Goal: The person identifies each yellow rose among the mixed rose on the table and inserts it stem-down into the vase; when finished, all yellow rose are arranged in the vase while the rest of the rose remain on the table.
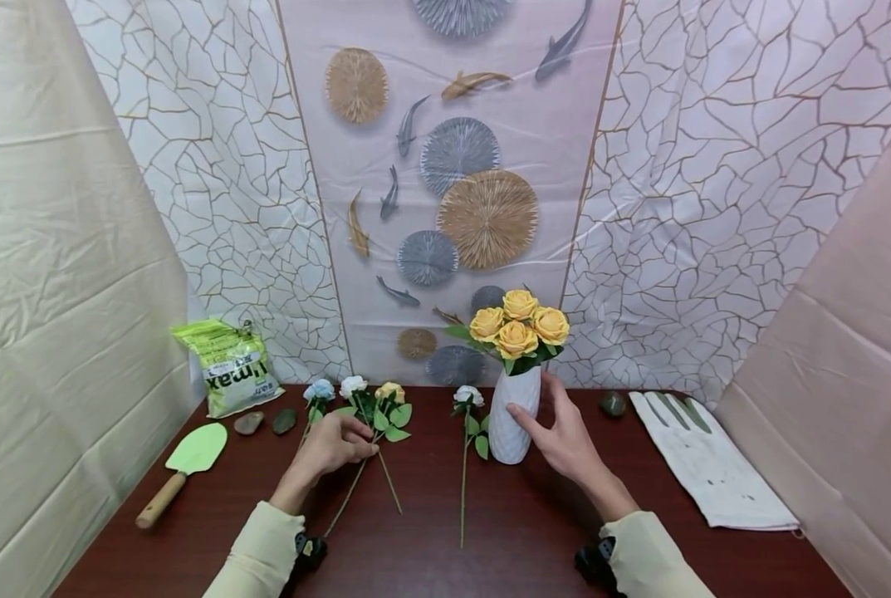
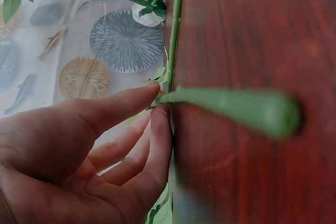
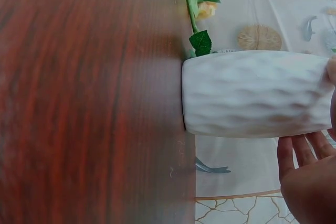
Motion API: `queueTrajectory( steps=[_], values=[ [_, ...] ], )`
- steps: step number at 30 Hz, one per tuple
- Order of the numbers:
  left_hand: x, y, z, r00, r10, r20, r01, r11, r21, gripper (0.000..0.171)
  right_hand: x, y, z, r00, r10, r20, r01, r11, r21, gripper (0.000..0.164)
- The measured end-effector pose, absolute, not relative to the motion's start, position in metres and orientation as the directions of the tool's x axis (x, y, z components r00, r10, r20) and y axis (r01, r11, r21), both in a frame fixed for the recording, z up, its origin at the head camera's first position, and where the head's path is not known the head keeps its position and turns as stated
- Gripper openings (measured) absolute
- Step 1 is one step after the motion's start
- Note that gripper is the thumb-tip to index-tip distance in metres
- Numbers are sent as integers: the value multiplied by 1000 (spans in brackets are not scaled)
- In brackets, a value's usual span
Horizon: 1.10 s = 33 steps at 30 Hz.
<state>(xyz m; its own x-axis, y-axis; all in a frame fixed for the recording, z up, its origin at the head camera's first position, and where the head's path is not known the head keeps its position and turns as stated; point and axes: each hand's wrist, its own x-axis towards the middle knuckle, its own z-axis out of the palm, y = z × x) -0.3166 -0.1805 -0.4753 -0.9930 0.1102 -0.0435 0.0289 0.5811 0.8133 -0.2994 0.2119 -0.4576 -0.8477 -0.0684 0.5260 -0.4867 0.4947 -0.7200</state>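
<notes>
My left hand (image 1: 333, 444) pinches a green flower stem (image 2: 210, 103) between thumb and fingertips; its blunt end points at the left wrist camera. In the head view this stem runs up toward a yellow rose (image 1: 390, 392). Beside it lie a white rose (image 1: 353, 386) and a blue rose (image 1: 320, 390), partly behind the hand. My right hand (image 1: 568, 432) grips a white textured vase (image 1: 511, 428), thumb in front and fingers around the side. The vase stands upright and bears several yellow roses (image 1: 518, 336). Just left of it lies another white rose (image 1: 467, 396).
At the left are a green bag (image 1: 236, 374), two stones (image 1: 249, 423) and a small trowel (image 1: 198, 448) with a wooden handle. A dark stone (image 1: 613, 404) and white gloves (image 1: 714, 465) lie at the right. Patterned cloth (image 1: 445, 208) hangs behind the table (image 1: 430, 565).
</notes>
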Motion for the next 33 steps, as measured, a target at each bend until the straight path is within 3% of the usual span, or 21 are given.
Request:
queueTrajectory(
  steps=[4, 21, 33],
  values=[
    [-317, -180, -474, -990, 130, -61, 23, 561, 827, 25, -300, 212, -458, -846, -66, 529, -488, 494, -719, 68],
    [-320, -180, -470, -960, 268, -80, -17, 229, 973, 35, -301, 212, -458, -853, -68, 518, -479, 497, -724, 70],
    [-321, -154, -456, -971, 237, -17, -30, -52, 998, 40, -300, 211, -458, -858, -66, 509, -471, 494, -731, 71]
  ],
)
